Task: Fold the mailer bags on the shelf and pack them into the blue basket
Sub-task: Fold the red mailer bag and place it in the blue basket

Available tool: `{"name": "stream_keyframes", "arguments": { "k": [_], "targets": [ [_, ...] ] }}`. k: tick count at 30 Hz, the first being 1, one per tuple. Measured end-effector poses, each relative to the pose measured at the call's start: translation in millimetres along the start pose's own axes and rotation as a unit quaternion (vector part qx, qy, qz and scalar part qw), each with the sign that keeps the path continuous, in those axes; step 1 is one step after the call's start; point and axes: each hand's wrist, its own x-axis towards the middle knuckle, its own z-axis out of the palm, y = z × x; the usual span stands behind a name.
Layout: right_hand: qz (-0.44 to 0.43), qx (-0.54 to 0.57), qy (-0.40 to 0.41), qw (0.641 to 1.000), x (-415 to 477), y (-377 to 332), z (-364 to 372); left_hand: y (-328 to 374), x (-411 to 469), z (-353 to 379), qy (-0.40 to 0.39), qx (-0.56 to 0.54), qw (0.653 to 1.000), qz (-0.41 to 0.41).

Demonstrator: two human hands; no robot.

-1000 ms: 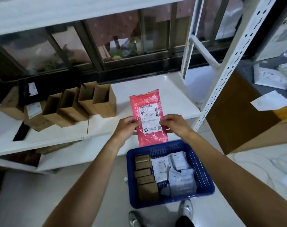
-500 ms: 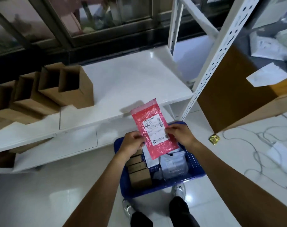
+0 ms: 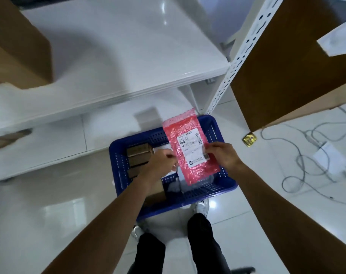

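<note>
A pink bubble mailer bag (image 3: 189,139) with a white shipping label hangs unfolded over the blue basket (image 3: 225,184) on the floor. My left hand (image 3: 158,165) pinches its left edge and my right hand (image 3: 221,155) pinches its right edge. Inside the basket lie small brown boxes (image 3: 137,153) on the left and white folded mailers (image 3: 174,186) under the pink bag, mostly hidden by it and by my hands. The white shelf (image 3: 128,56) stands above and behind the basket.
A cardboard box (image 3: 16,54) sits at the shelf's left. The perforated white shelf post (image 3: 233,64) rises right of the basket, beside a large brown carton (image 3: 286,66). Grey cables (image 3: 306,155) and a small gold packet (image 3: 249,139) lie on the floor at right. My feet stand just before the basket.
My view has tipped downward and both hands have carried the pink mailer down from shelf height to just over the basket.
</note>
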Motion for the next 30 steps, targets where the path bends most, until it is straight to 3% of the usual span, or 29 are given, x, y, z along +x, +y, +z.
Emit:
{"name": "stream_keyframes", "arguments": {
  "k": [7,15,22,30],
  "targets": [
    [0.043,-0.012,-0.004,0.999,71.6,72.8,-2.5,-42.4,64.8,52.6,-0.015,-0.028,0.999,-0.036],
    [0.070,-0.066,-0.011,0.995,159.8,161.2,7.5,-104.6,159.5,100.6,-0.015,0.041,0.997,-0.057],
    [0.090,-0.149,-0.034,0.984,226.6,214.3,27.5,-142.6,231.7,134.2,-0.021,0.172,0.984,-0.037],
    [0.141,-0.107,-0.019,0.984,247.1,264.2,54.2,-190.1,262.5,172.7,-0.047,0.188,0.981,-0.027]
  ]
}}
